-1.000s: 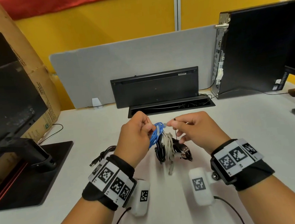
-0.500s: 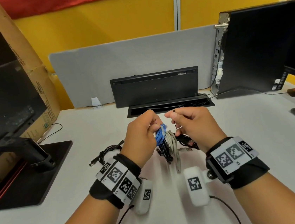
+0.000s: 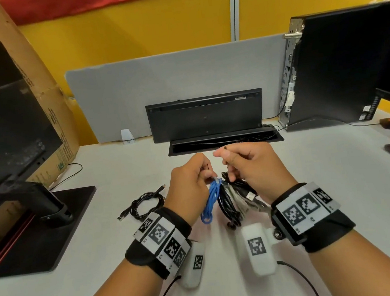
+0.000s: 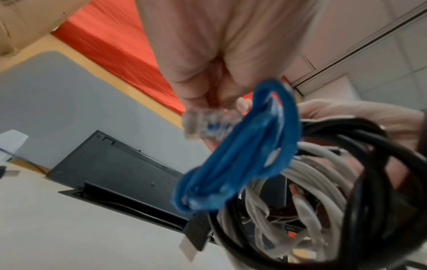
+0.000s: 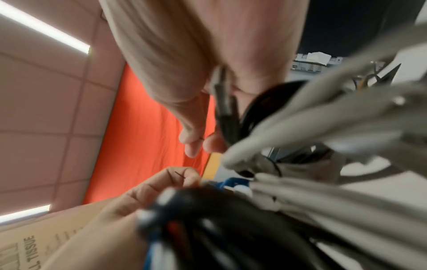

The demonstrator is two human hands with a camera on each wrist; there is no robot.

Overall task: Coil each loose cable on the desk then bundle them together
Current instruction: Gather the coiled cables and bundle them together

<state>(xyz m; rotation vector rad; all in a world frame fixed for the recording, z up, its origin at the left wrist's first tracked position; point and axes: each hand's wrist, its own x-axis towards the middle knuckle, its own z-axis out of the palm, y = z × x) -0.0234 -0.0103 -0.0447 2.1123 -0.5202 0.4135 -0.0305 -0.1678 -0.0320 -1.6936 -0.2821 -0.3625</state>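
The white table (image 3: 340,192) carries a cardboard box (image 3: 23,77) at far left whose printing is too blurred to read from the head view; in the right wrist view the box (image 5: 34,243) shows "TISSUE" under a cut-off word. A black monitor (image 3: 4,125) stands in front of it, a black computer case (image 3: 349,64) at far right, with small white stickers I cannot read. A black cable tray lid (image 3: 206,116) stands open at the middle back against the grey divider (image 3: 169,77). Above the middle of the table both hands hold up a bundle of coils: blue cable (image 3: 211,200), black cable (image 3: 228,205) and grey cable (image 4: 307,182) hang together. The left hand (image 3: 188,187) and the right hand (image 3: 254,167) each pinch an end of a thin black tie (image 3: 224,148) at the top of the bundle. One coiled black cable (image 3: 144,202) lies on the table left of the left wrist
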